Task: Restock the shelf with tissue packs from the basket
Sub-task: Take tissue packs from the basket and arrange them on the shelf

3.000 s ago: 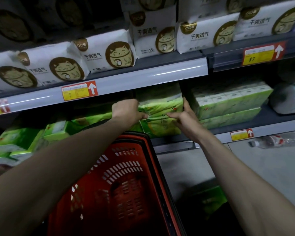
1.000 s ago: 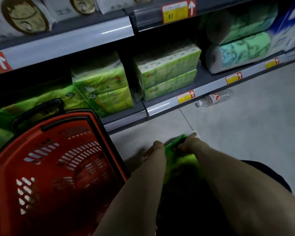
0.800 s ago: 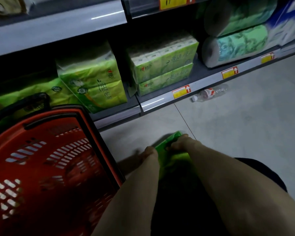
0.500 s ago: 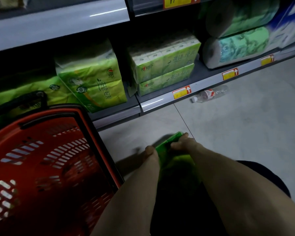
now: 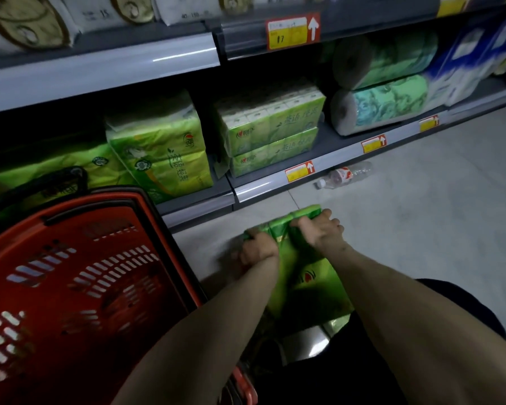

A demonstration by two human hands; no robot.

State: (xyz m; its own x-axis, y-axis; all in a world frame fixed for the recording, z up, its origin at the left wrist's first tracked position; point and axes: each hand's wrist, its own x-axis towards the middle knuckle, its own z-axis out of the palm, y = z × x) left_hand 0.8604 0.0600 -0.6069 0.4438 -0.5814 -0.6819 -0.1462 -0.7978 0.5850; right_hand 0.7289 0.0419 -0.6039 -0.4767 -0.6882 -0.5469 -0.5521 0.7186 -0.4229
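A green tissue pack [image 5: 306, 280] is held low over the grey floor, between the basket and my lap. My left hand [image 5: 257, 248] grips its left top edge and my right hand [image 5: 322, 230] grips its right top edge. The red plastic basket [image 5: 70, 276] stands tilted at the left, and I see nothing inside it. On the bottom shelf [image 5: 199, 207] stand a stack of green tissue packs [image 5: 161, 150] and, to its right, two flatter green multipacks [image 5: 272, 128].
Green paper rolls [image 5: 383, 102] and blue packs [image 5: 473, 62] fill the bottom shelf at the right. White cat-printed packs [image 5: 27, 24] sit on the shelf above. A plastic bottle [image 5: 345, 174] lies on the floor by the shelf foot. Grey floor extends to the right.
Three seconds ago both hands were at the green packs on the shelf. They then dropped to the pack on the floor and have now raised it, with more of it showing.
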